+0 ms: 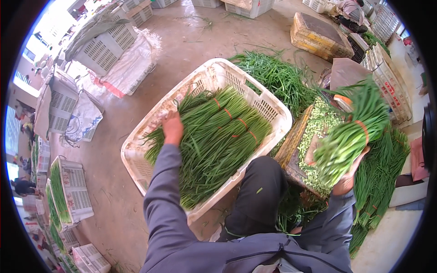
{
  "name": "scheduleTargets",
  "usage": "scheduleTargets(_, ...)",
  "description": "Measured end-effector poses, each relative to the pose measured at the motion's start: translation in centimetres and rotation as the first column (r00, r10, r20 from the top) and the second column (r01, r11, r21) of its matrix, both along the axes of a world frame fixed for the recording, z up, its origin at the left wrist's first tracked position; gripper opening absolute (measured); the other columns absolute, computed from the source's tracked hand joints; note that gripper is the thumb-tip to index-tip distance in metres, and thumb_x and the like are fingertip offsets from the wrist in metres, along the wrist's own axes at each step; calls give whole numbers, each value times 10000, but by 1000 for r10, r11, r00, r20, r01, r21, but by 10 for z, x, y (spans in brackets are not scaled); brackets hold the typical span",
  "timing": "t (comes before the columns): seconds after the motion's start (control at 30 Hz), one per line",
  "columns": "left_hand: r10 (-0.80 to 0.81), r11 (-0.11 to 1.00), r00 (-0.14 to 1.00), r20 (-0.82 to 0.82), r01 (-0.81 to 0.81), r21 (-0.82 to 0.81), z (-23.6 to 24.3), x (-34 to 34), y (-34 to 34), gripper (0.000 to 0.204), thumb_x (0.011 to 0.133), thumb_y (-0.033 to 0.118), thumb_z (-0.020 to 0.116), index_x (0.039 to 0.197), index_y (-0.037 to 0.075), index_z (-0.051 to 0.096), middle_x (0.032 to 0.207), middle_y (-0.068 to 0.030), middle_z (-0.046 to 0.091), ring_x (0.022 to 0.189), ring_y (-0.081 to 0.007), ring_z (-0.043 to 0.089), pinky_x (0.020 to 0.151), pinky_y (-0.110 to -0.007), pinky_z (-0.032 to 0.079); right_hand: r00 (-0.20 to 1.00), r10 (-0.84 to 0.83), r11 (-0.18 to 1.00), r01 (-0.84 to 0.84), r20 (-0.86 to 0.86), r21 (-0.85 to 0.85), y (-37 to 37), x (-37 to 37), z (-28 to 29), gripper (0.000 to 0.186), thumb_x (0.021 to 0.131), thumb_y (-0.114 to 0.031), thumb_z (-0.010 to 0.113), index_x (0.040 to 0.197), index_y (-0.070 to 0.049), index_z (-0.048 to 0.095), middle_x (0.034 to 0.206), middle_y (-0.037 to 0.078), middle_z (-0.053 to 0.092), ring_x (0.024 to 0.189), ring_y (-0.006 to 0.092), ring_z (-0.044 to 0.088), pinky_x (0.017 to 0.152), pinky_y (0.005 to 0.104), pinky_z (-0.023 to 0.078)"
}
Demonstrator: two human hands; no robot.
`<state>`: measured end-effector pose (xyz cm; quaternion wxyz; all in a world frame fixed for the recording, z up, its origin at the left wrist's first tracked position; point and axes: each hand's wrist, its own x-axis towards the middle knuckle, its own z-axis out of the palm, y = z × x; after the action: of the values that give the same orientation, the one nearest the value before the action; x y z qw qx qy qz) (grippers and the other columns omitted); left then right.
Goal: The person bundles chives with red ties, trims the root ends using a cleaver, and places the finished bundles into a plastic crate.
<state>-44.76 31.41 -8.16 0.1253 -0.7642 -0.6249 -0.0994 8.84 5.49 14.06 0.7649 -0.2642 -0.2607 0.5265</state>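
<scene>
My left hand (173,128) lies on the leafy ends of the garlic chives at the left side of a white plastic basket (207,73). Its fingers look stretched out over the leaves, though their tips are partly hidden. Several bundles of garlic chives (227,132), tied with orange bands, lie side by side in this basket. Out to the right, my right hand (347,179) is closed around the underside of another banded bundle of garlic chives (348,143). Its pale cut ends point toward the lower left, above a board (314,157) strewn with short pale-green trimmings.
Loose garlic chives (277,79) are heaped beyond the basket. More bundles (378,182) lie at the far right. A worn yellowish box (318,36) stands behind the heap. White crates (107,50) line the left side, and a person (353,16) sits at the back right.
</scene>
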Motion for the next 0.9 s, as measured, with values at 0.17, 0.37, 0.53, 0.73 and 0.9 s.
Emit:
scheduleTargets(0.17,40,997,995,95,-35,-63,27,-45,-60,512,761,-47,537,1249,76,630,1149,-152,669,1145,-343,592,1010,-431,440,990,9,999,-14,142,33,55,87,4,856,910,-653,553,1527,-99,338,1523,105,436,1348,273,480,1149,468,382)
scheduleTargets(0.37,128,976,962,242,-166,143,144,5,-80,450,773,-29,564,1218,12,622,1116,-200,673,1038,-349,643,906,-434,499,910,-189,980,196,368,19,156,58,0,583,960,-407,647,1406,-63,496,1360,70,584,1227,244,558,1091,431,422)
scheduleTargets(0.53,-298,950,834,465,309,55,88,166,8,415,851,213,680,1205,4,630,1116,-185,676,1085,-346,622,969,-441,480,844,-325,936,220,427,276,261,-37,40,350,887,-51,729,1216,-6,619,1167,74,659,1017,188,650,921,354,534)
scheduleTargets(0.73,19,750,954,298,184,-636,-4,169,98,867,703,647,765,1227,-24,599,1243,-215,642,1192,-379,589,1016,-442,463,305,-428,891,-17,851,454,340,-145,89,605,728,-190,880,1220,25,603,1086,118,701,965,216,666,879,341,539)
scheduleTargets(0.9,208,745,935,286,38,-666,-17,186,95,681,710,567,805,1107,33,662,1077,-164,705,1082,-351,633,954,-457,479,215,-491,770,-347,844,536,397,-221,29,690,758,-169,828,1362,-133,496,1114,128,672,975,285,674,877,410,537)
